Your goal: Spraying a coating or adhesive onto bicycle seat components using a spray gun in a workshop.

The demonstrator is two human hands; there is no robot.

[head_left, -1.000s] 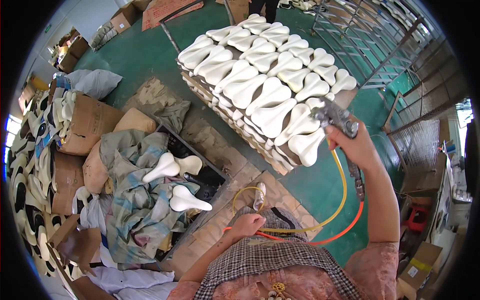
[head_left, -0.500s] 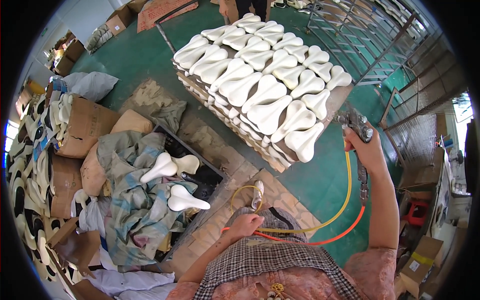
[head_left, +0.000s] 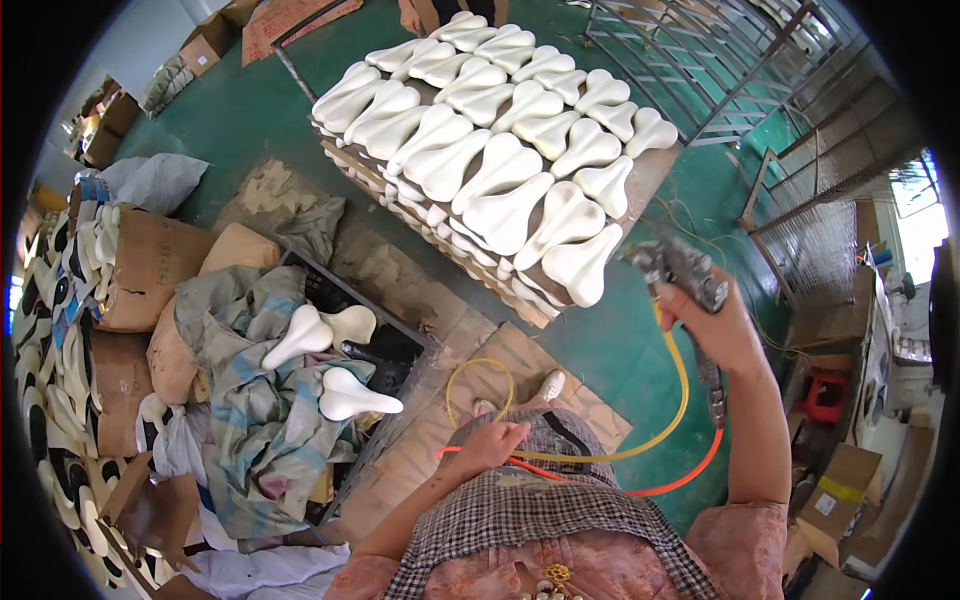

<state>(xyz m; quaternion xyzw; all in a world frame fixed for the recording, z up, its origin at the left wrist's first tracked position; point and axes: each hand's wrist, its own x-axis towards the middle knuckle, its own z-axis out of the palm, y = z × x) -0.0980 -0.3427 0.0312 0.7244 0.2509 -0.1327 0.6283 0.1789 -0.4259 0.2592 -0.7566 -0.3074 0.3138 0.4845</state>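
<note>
My right hand (head_left: 725, 325) is wrapped round the grip of a metal spray gun (head_left: 680, 268), held out at the right and slightly blurred. A yellow hose (head_left: 684, 390) and an orange hose (head_left: 702, 464) hang from the gun and loop back toward my waist. There my left hand (head_left: 492, 446) is closed around the hoses, in front of the checked apron (head_left: 530, 500). Ahead of me, rows of white bicycle saddle pads (head_left: 505, 212) cover a stacked cart. The gun's front end is near the cart's right corner, apart from the closest pads.
At left, three loose pads (head_left: 352, 395) lie on and beside a crumpled woven sheet (head_left: 235, 400) over a dark-framed bin. Cardboard boxes (head_left: 155, 265) and more saddles crowd the far left. Metal racks (head_left: 740, 70) stand at back right. Another person's hand (head_left: 410, 18) shows beyond the cart.
The whole view has shifted, so the cart and bin appear farther left. My right hand has brought the spray gun a little left and lower. Both feet now show below the apron.
</note>
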